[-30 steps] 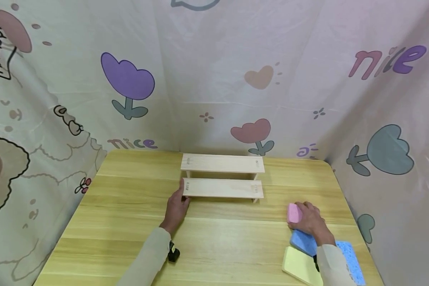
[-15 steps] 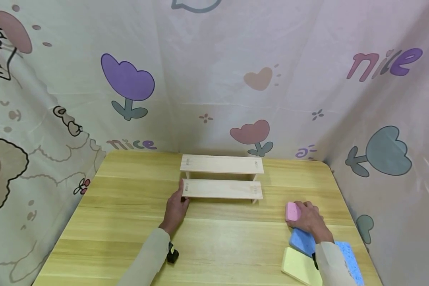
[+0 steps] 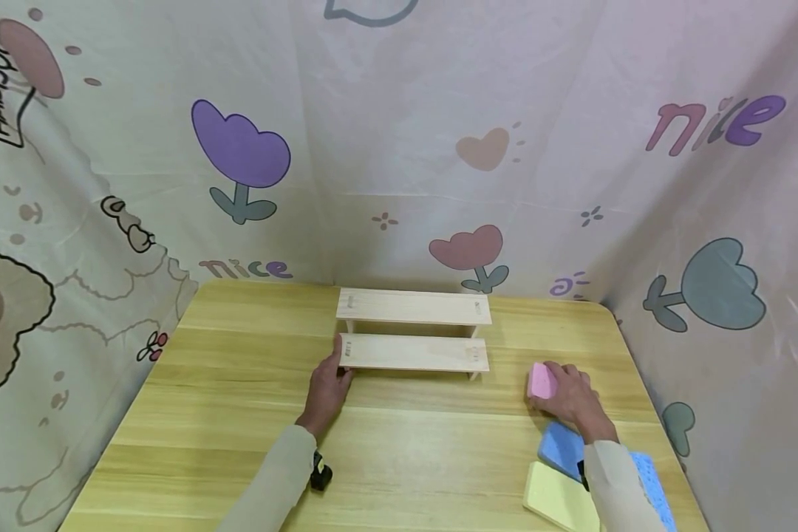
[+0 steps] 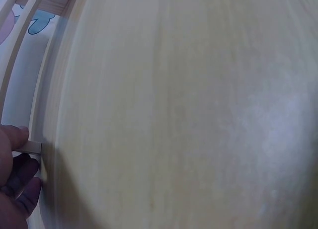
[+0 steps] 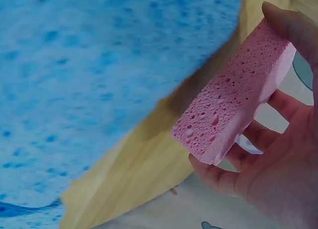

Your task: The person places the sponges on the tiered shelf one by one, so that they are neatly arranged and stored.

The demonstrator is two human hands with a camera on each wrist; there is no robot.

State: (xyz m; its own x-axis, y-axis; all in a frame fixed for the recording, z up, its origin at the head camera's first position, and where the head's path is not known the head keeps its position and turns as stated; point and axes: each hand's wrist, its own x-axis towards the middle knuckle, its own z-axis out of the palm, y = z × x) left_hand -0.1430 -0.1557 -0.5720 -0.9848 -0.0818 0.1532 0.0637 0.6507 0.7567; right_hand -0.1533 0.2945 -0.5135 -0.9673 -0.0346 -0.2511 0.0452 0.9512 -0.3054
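Observation:
A two-tier wooden stand [image 3: 414,353] of pale wood is at the back middle of the table in the head view. My left hand [image 3: 326,391] grips the left end of its lower step. In the left wrist view the thumb [image 4: 17,136] and fingers close round a small wooden leg [image 4: 31,147] there. My right hand [image 3: 574,397] holds a pink sponge [image 3: 541,381], just beyond the blue sponge. The right wrist view shows this porous pink block [image 5: 233,92] pinched lengthwise between thumb and fingers.
Below my right hand lie a blue sponge [image 3: 561,448] and a pale yellow sponge [image 3: 558,496]. A speckled light-blue sponge [image 3: 653,484] sits partly hidden by the right sleeve. Printed cloth [image 3: 386,148] hangs behind the wooden table [image 3: 406,458].
My right hand has moved the pink sponge slightly away from me and to the left, uncovering more of the blue sponge. The left hand stays on the stand.

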